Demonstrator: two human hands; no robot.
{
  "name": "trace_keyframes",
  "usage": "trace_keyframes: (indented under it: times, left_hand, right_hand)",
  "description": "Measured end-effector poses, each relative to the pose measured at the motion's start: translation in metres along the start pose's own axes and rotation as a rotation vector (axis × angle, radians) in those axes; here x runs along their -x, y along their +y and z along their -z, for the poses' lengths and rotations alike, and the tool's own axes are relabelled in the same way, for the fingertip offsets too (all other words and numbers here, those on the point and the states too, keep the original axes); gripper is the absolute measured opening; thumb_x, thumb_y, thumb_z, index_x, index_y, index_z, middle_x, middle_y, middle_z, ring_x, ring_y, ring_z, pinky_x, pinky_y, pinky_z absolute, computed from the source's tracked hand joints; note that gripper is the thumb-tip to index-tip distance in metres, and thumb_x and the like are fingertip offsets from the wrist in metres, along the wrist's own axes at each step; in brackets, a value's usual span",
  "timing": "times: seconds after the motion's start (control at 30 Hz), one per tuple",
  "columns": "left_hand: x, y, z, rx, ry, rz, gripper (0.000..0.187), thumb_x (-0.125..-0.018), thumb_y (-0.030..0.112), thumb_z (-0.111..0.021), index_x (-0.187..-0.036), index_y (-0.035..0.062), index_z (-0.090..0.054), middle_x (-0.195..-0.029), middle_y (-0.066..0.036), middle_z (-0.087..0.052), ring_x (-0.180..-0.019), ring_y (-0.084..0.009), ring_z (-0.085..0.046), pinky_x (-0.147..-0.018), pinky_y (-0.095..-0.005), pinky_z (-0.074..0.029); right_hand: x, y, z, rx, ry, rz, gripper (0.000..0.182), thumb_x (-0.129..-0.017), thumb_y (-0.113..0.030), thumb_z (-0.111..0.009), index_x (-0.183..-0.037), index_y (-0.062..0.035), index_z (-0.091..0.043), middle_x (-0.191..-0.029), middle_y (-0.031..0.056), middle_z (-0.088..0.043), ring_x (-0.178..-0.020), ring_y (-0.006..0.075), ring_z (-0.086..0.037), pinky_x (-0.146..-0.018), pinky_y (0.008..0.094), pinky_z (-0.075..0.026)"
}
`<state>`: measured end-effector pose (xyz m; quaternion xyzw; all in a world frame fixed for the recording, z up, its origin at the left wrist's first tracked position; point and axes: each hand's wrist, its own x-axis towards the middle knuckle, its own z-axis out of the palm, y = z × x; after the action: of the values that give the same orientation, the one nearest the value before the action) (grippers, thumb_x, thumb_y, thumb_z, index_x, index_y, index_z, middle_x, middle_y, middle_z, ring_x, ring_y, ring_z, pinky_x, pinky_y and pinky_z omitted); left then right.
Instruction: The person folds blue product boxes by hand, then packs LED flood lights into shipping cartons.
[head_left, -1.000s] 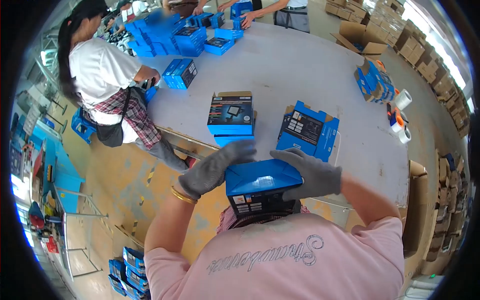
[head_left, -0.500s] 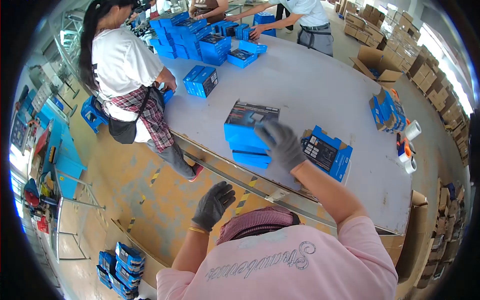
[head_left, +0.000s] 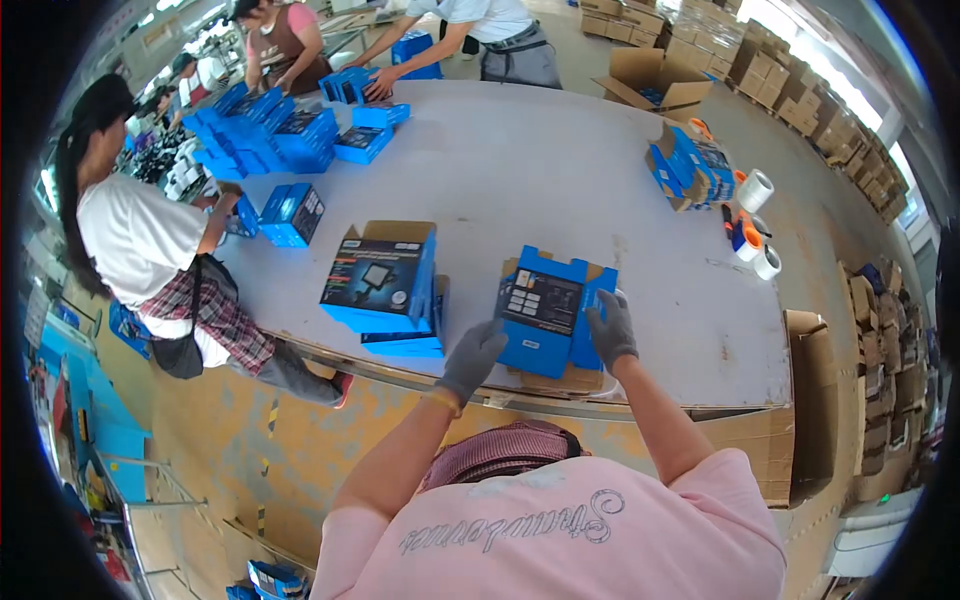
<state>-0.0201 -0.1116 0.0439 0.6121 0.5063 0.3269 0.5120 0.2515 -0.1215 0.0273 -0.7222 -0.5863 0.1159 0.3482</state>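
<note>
A flattened blue carton (head_left: 540, 310) with a black printed panel lies at the front of the table, over brown cardboard. My left hand (head_left: 474, 360), in a grey glove, is at its lower left edge with the fingers closed together there. On the opposite side my right hand (head_left: 612, 330), also gloved in grey, has its fingers bent around the right edge. To the left of my hands stands an open-topped blue box (head_left: 378, 280) with a lamp picture on its front, resting on another blue box (head_left: 405, 345).
Several blue boxes (head_left: 265, 130) are stacked at the table's far left, near a co-worker in a white shirt (head_left: 140, 230). Two other people work at the back. Folded cartons (head_left: 690, 168) and tape rolls (head_left: 755, 190) sit at right. An open brown carton (head_left: 810, 400) stands beside the table.
My view has turned right. My right hand has left the open-topped box and moved to the flattened carton. My left hand has come up from below the table edge to the carton's left side.
</note>
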Motion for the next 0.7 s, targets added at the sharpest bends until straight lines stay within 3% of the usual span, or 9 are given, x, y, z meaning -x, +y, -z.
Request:
trace_keyframes:
  times: [0.03,0.13,0.17,0.23,0.43,0.47,0.53,0.63,0.7]
  left_hand:
    - [-0.019,-0.008,-0.011,-0.233,0.054,-0.114,0.05,-0.087,0.031,-0.058,-0.123,-0.0023,-0.054,-0.117,-0.02,-0.059,-0.111,-0.0296,-0.056,-0.096,-0.0368,-0.043]
    - [-0.06,-0.031,-0.034,-0.413,0.065,-0.016,0.057,-0.082,0.033,-0.061,-0.123,-0.0046,-0.053,-0.12,-0.025,-0.057,-0.114,-0.0332,-0.054,-0.098,-0.0377,-0.041]
    - [-0.069,-0.042,-0.038,-0.473,0.078,-0.011,0.064,-0.078,0.04,-0.064,-0.123,-0.0032,-0.054,-0.114,-0.026,-0.059,-0.108,-0.0369,-0.057,-0.094,-0.0424,-0.044]
    - [-0.078,-0.046,-0.04,-0.409,0.051,0.05,0.062,-0.077,0.039,-0.066,-0.121,-0.0037,-0.055,-0.107,-0.024,-0.062,-0.102,-0.0352,-0.059,-0.091,-0.0407,-0.046]
    - [-0.068,-0.034,-0.057,-0.028,0.12,0.212,0.051,-0.078,0.033,-0.07,-0.113,-0.0022,-0.059,-0.098,-0.016,-0.066,-0.091,-0.0257,-0.063,-0.083,-0.0336,-0.048]
    - [-0.065,-0.027,-0.06,0.007,0.111,0.234,0.048,-0.079,0.032,-0.07,-0.111,-0.0016,-0.059,-0.098,-0.014,-0.066,-0.09,-0.0239,-0.063,-0.082,-0.0325,-0.049]
    - [-0.06,-0.018,-0.068,0.145,0.033,0.11,0.042,-0.084,0.028,-0.066,-0.111,-0.0022,-0.058,-0.099,-0.01,-0.064,-0.089,-0.018,-0.059,-0.079,-0.029,-0.047]
    - [-0.049,0.012,-0.085,0.223,-0.101,-0.025,0.035,-0.09,0.023,-0.061,-0.113,-0.002,-0.056,-0.102,-0.009,-0.063,-0.089,-0.0159,-0.058,-0.08,-0.0285,-0.047]
    - [-0.028,0.041,-0.093,0.263,-0.2,-0.124,0.033,-0.092,0.022,-0.058,-0.115,-0.0016,-0.056,-0.102,-0.011,-0.063,-0.09,-0.0194,-0.059,-0.081,-0.031,-0.047]
  right_hand:
    - [0.004,0.015,0.002,-0.015,-0.026,-0.096,0.046,-0.086,-0.019,-0.058,-0.128,-0.0021,-0.049,-0.123,0.02,-0.05,-0.113,0.034,-0.051,-0.096,0.0397,-0.042]
    - [0.012,0.04,0.009,-0.068,-0.131,-0.321,0.052,-0.083,-0.017,-0.058,-0.131,-0.0008,-0.045,-0.124,0.0238,-0.049,-0.115,0.0379,-0.05,-0.098,0.0424,-0.041]
    - [0.013,0.04,0.008,-0.087,-0.188,-0.35,0.055,-0.082,-0.016,-0.058,-0.133,-0.0009,-0.043,-0.124,0.0242,-0.048,-0.115,0.0385,-0.05,-0.098,0.0427,-0.041]
    - [0.019,0.045,-0.004,-0.062,-0.181,-0.36,0.06,-0.079,-0.013,-0.056,-0.136,-0.0009,-0.039,-0.123,0.0224,-0.049,-0.111,0.0353,-0.052,-0.095,0.0408,-0.043]
    - [0.022,0.038,0.024,-0.819,-0.167,-0.521,0.055,-0.08,-0.011,-0.055,-0.133,-0.0018,-0.042,-0.114,0.0152,-0.051,-0.1,0.0238,-0.054,-0.09,0.0355,-0.045]
    - [0.022,0.036,0.025,-0.823,-0.162,-0.521,0.055,-0.08,-0.011,-0.056,-0.133,-0.0025,-0.043,-0.113,0.0137,-0.051,-0.099,0.0226,-0.054,-0.089,0.0348,-0.045]
    - [0.024,0.034,0.029,-0.83,-0.146,-0.521,0.054,-0.081,-0.011,-0.058,-0.132,-0.0039,-0.043,-0.111,0.0106,-0.052,-0.099,0.0201,-0.053,-0.088,0.0335,-0.045]
    - [0.013,0.054,0.02,-0.225,-0.085,-0.313,0.054,-0.085,-0.019,-0.061,-0.133,-0.0058,-0.04,-0.11,0.0069,-0.052,-0.101,0.0168,-0.051,-0.089,0.0321,-0.044]
    - [0.008,0.037,0.044,-0.642,0.092,-0.474,0.055,-0.088,-0.027,-0.061,-0.133,-0.0065,-0.038,-0.112,0.0071,-0.052,-0.103,0.0167,-0.05,-0.09,0.0326,-0.043]
